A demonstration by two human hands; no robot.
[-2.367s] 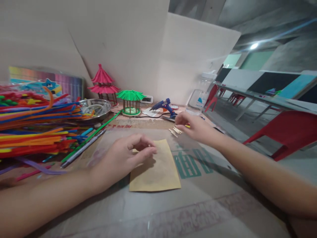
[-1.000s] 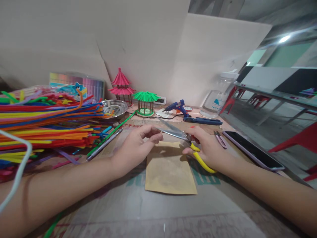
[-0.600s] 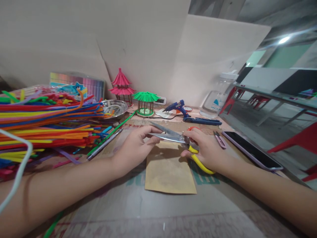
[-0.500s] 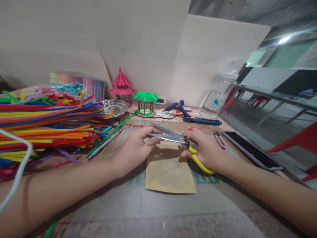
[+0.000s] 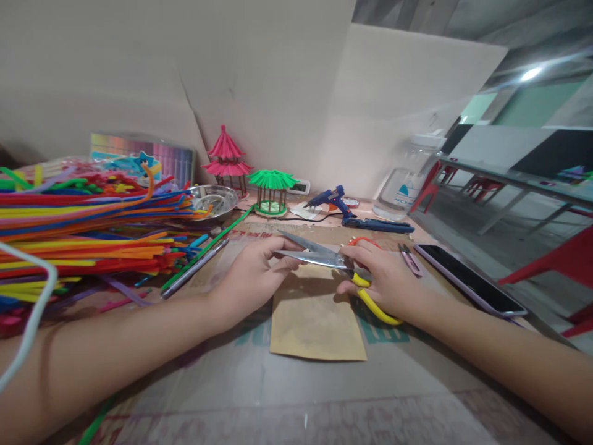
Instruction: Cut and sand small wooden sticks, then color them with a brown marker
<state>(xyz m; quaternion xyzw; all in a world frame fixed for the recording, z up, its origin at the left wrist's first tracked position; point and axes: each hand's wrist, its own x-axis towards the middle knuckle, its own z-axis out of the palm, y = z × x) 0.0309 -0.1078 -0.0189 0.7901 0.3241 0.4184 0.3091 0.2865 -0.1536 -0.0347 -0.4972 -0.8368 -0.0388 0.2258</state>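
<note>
Well, glue gun beyond the scissors — pipe cleaners heaped left

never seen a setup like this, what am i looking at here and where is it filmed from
There is no machine here: the work is done with two bare hands. A single camera worn on the person's head gives this view, looking forward and down.

The right hand holds scissors, which are open. The left hand is curled at the tips of the scissors; whether it pinches something small is hard to tell.

Below them, a tan sheet lies on the work surface. To the left is a heap of colourful pipe cleaners. At the back stand a pink-roofed model, a green-roofed model, a blue glue gun and a water bottle. A phone lies at the right.
</note>
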